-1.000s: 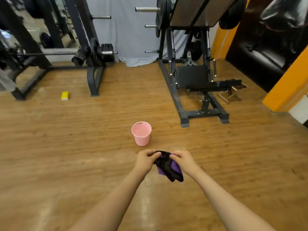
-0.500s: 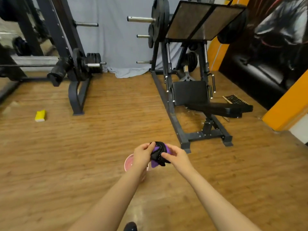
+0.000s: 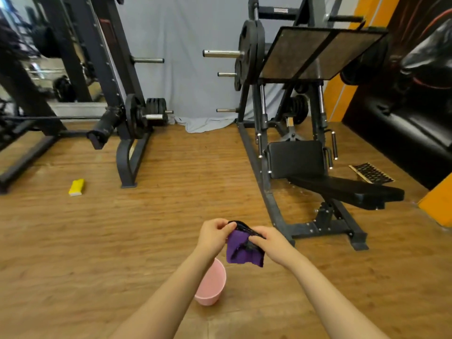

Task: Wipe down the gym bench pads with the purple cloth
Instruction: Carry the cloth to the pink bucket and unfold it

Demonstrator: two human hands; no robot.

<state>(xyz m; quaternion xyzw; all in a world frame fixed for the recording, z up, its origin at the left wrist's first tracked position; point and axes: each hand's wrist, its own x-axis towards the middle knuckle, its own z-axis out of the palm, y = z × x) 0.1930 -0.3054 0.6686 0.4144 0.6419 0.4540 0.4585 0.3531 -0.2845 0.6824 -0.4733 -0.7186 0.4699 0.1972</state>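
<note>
- Both hands pinch the cloth [image 3: 244, 250], left hand [image 3: 214, 234] and right hand [image 3: 269, 243] closed on its top edge; soft purple fabric hangs bunched above a pink cup [image 3: 211, 287].
- Ahead and right, nearer the right hand: flat black bench [image 3: 347, 192], long axis running rightward, untouched.

Wood-plank floor [image 3: 171, 216]. Grey drape [image 3: 186, 57] across the back wall, its hem pooled on the floor. Orange wall [image 3: 435, 206] at right, with a black mural [image 3: 415, 94]. Mirror [image 3: 49, 77] at far left. Black rack [image 3: 110, 94] at left, holding plates [image 3: 156, 111]. Even, soft light.
</note>
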